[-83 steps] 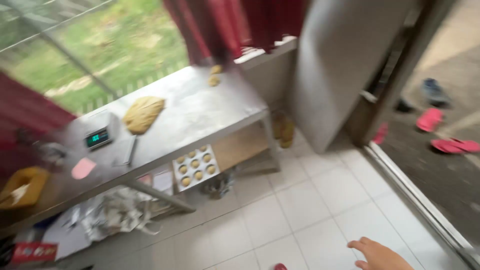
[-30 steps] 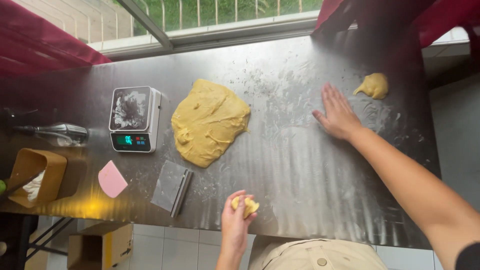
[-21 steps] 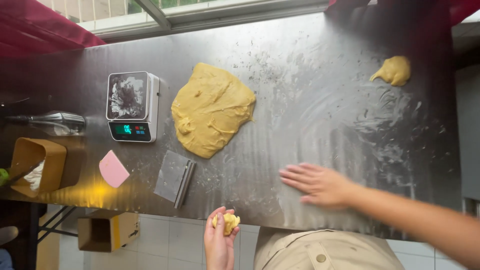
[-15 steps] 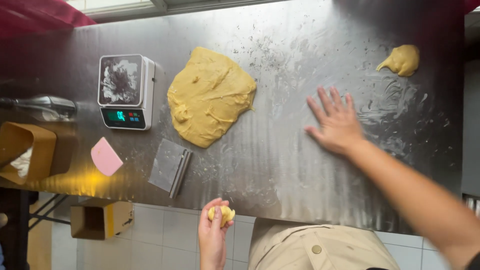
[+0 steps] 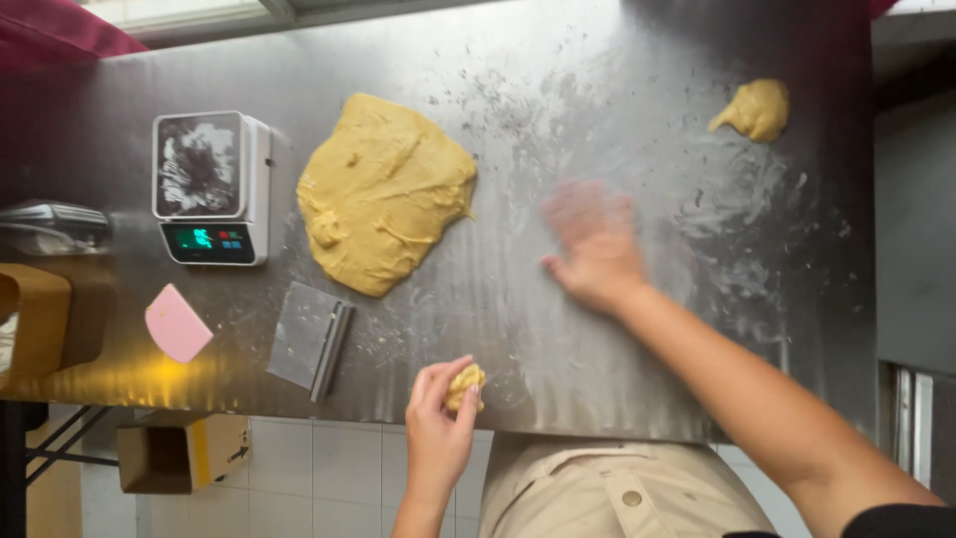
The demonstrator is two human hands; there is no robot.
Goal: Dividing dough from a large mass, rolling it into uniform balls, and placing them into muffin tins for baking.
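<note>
From the head camera I see my right hand [image 5: 597, 249] flat and open on the worktop [image 5: 637, 379], blurred with motion. Half a second back it lay further right, so it has swept left across the floured patch, towards the big dough [image 5: 383, 194]. I judge it is spreading flour or wiping the surface.

My left hand [image 5: 438, 418] sits at the near edge as before, fingers pinched closed on a small dough piece [image 5: 465, 384].

The scale [image 5: 209, 189] stands left of the big dough, the scraper [image 5: 311, 339] below it; a dough lump [image 5: 755, 108] lies near the far right corner.
</note>
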